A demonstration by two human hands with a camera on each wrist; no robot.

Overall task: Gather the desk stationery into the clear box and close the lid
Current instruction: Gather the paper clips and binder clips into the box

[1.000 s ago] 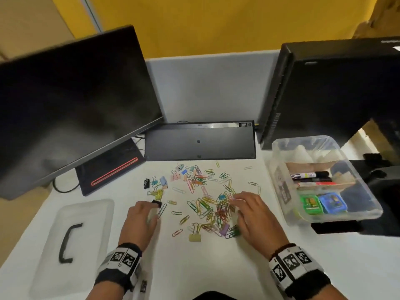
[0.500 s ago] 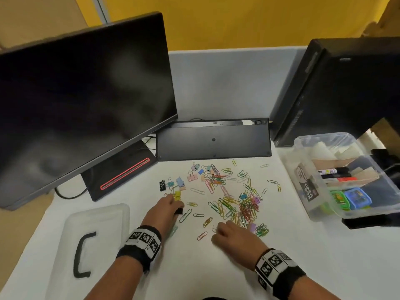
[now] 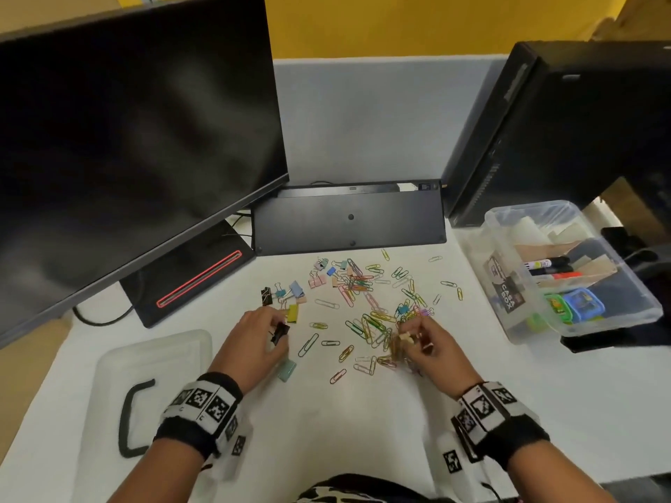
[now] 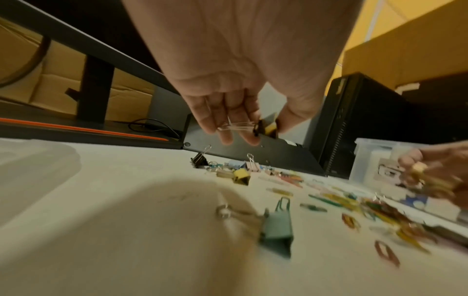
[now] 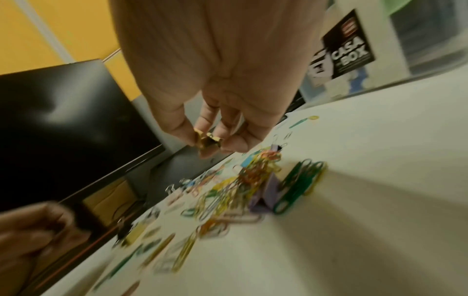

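Coloured paper clips (image 3: 366, 310) and binder clips lie scattered on the white desk (image 3: 363, 422). My left hand (image 3: 270, 330) hovers just above the desk and pinches a black binder clip (image 3: 280, 332); the left wrist view shows a black and a yellow clip (image 4: 266, 127) together in the left hand (image 4: 255, 130). A teal binder clip (image 3: 287, 370) lies beside that hand. Over the pile's near edge, my right hand (image 3: 414, 337) pinches a tan binder clip (image 3: 405, 337), also seen as the tan clip (image 5: 207, 140). The clear box (image 3: 488, 226) stands open at right.
The box lid (image 3: 109, 357) with its black handle (image 3: 130, 419) lies at front left. A monitor (image 3: 127, 139), a keyboard propped on edge (image 3: 348, 219) and a black computer tower (image 3: 544, 132) line the back. Markers and small coloured items sit inside the box.
My right hand has risen from the pile with the tan clip pinched. My left hand has lifted off the desk with its clips. The head view shifted left.
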